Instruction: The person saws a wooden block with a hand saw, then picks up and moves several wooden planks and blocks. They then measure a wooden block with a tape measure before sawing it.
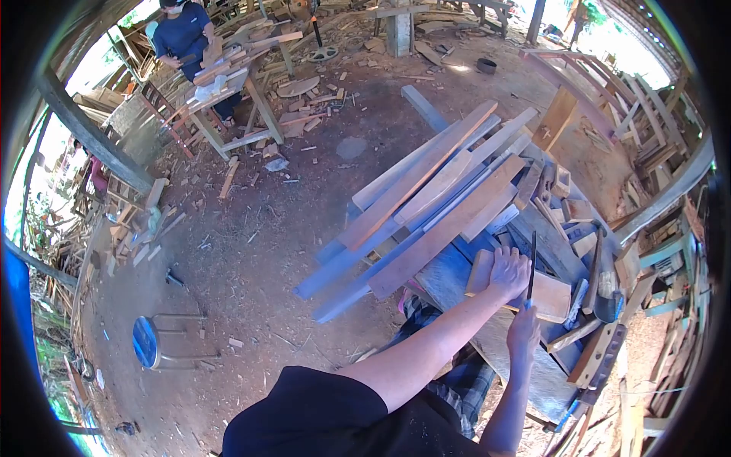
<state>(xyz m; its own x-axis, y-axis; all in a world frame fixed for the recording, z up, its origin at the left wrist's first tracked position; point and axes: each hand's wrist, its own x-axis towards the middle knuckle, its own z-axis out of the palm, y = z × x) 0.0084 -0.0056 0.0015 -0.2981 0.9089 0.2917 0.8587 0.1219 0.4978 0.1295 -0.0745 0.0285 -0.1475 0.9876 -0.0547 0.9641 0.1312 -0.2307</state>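
Observation:
A thick wooden block (550, 295) lies on the workbench (502, 343) in front of me. My left hand (509, 273) rests on top of it, fingers spread and pressing down. My right hand (524, 332) is closed round the near end of a long, thin dark tool (533, 266), which looks like a saw or file. The tool stands close to the right side of my left hand and crosses over the block. Long planks (445, 228) lie stacked beyond my hands, to the left.
A hammer-like tool (608, 306) and wood pieces crowd the bench's right side. A round stool (146, 343) lies tipped over on the littered floor at left. At the far left, a person (183, 38) stands by a wooden table (228, 87).

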